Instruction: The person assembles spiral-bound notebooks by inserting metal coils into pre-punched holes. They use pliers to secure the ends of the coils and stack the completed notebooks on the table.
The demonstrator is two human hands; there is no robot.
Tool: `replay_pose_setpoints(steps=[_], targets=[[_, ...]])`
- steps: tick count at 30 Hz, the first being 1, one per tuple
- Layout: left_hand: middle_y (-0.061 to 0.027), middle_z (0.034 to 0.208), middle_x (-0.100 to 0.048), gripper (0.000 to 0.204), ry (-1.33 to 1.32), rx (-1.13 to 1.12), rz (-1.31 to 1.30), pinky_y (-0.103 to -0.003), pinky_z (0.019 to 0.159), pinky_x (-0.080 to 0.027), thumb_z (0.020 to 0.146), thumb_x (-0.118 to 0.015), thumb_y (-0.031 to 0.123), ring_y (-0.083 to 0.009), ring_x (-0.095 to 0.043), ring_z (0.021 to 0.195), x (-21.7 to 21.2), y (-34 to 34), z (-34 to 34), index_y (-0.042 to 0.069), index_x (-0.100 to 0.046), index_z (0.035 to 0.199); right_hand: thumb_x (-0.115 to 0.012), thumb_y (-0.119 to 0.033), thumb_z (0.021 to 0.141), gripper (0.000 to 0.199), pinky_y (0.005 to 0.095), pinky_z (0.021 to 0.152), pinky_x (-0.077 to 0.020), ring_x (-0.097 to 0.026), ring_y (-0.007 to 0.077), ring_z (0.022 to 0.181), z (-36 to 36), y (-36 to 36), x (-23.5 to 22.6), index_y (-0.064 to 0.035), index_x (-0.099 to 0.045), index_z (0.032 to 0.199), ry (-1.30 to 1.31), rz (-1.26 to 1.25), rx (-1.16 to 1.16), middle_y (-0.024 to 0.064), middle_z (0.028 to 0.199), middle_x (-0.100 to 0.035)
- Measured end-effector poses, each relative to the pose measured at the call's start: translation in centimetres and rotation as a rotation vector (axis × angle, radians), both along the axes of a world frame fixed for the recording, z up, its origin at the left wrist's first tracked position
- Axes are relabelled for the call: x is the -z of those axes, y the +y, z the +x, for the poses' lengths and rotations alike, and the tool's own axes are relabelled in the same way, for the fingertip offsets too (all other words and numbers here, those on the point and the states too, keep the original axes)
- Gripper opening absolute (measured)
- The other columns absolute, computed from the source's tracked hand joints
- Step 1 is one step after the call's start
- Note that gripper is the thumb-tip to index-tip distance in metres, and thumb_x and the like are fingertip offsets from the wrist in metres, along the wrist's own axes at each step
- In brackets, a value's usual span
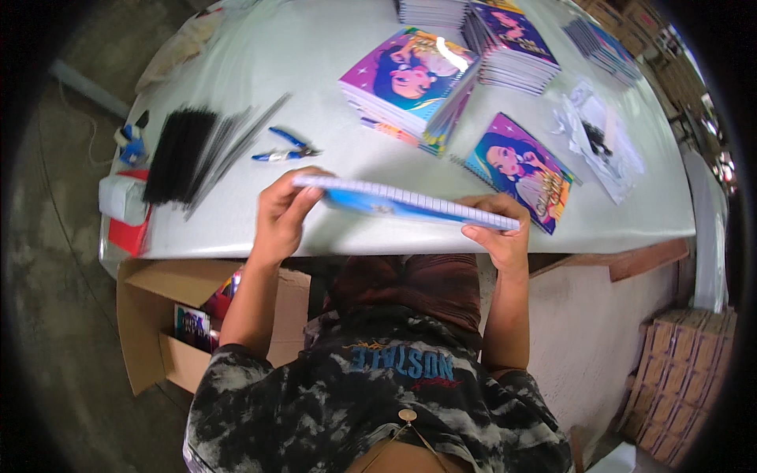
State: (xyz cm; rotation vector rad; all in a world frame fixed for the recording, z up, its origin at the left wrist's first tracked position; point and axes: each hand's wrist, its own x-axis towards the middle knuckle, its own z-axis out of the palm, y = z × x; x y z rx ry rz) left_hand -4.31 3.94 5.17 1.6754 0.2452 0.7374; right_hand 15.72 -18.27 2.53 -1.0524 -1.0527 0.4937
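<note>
Between both hands I hold a notebook (402,202) above the table's near edge. It is tilted nearly edge-on: a white edge with evenly spaced marks faces up, and part of a blue cover shows below, blurred. My left hand (285,211) pinches one end with its thumb. The other end sits in the fingers of my right hand (502,232). Just right of that hand lies a spiral notebook (520,172) with a purple illustrated cover. Beyond my left hand rest blue-handled cutting pliers (288,148).
A bundle of thin black spiral coils (185,150) lies at the left. Notebook stacks (410,79) stand at the back of the white table (315,71). Crumpled white plastic (611,150) is at the right. An open cardboard box (146,331) sits below left.
</note>
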Motion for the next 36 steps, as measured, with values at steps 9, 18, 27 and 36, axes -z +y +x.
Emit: replay_pose_setpoints(steps=[9, 18, 27, 36], targets=[[-0.0072, 0.101, -0.056, 0.025, 0.223, -0.025, 0.029, -0.029, 0.086, -0.04, 0.079, -0.057, -0.005, -0.0168, -0.053, 0.096, 4.4, 0.6, -0.2, 0.003, -0.053, 0.102, -0.061, 0.003, 0.079, 0.023, 0.0236, 0.073, -0.0482, -0.062, 0.0134, 0.081, -2.1, 2.5, 1.3, 0.006, -0.062, 0.101, -0.02, -0.167, 0.011, 0.0129, 0.097, -0.066], [-0.0132, 0.098, -0.058, 0.021, 1.393, -1.154, 0.859, -0.038, 0.081, -0.043, 0.079, -0.058, 0.014, -0.0305, -0.055, 0.094, 3.2, 12.0, -14.4, 0.009, -0.061, 0.098, -0.061, 0.004, 0.076, 0.022, 0.0242, 0.07, -0.0493, -0.065, 0.0165, 0.079, -1.5, 1.2, 0.1, 0.0057, -0.064, 0.097, -0.254, -0.153, 0.156, 0.0136, 0.093, -0.067], [-0.0012, 0.086, -0.059, 0.019, 0.024, -0.853, -0.036, -0.033, 0.069, -0.044, 0.086, -0.06, 0.02, -0.0174, -0.054, 0.075, 2.6, 14.4, -16.1, 0.01, -0.058, 0.102, -0.061, 0.002, 0.077, 0.026, 0.0248, 0.072, -0.0484, -0.064, 0.0157, 0.081, -1.2, 1.4, -0.2, 0.0049, -0.062, 0.102, -0.188, -0.166, 0.064, 0.0151, 0.098, -0.066], [0.0002, 0.095, -0.063, 0.02, -0.849, -0.284, -0.684, -0.035, 0.077, -0.045, 0.088, -0.053, 0.032, -0.0177, -0.057, 0.093, 1.0, 14.8, -5.3, 0.017, -0.059, 0.1, -0.061, 0.002, 0.079, 0.027, 0.0217, 0.072, -0.0464, -0.057, 0.0086, 0.078, 0.4, 0.1, 1.7, 0.0066, -0.06, 0.106, -0.049, -0.136, 0.283, 0.0085, 0.094, -0.064]])
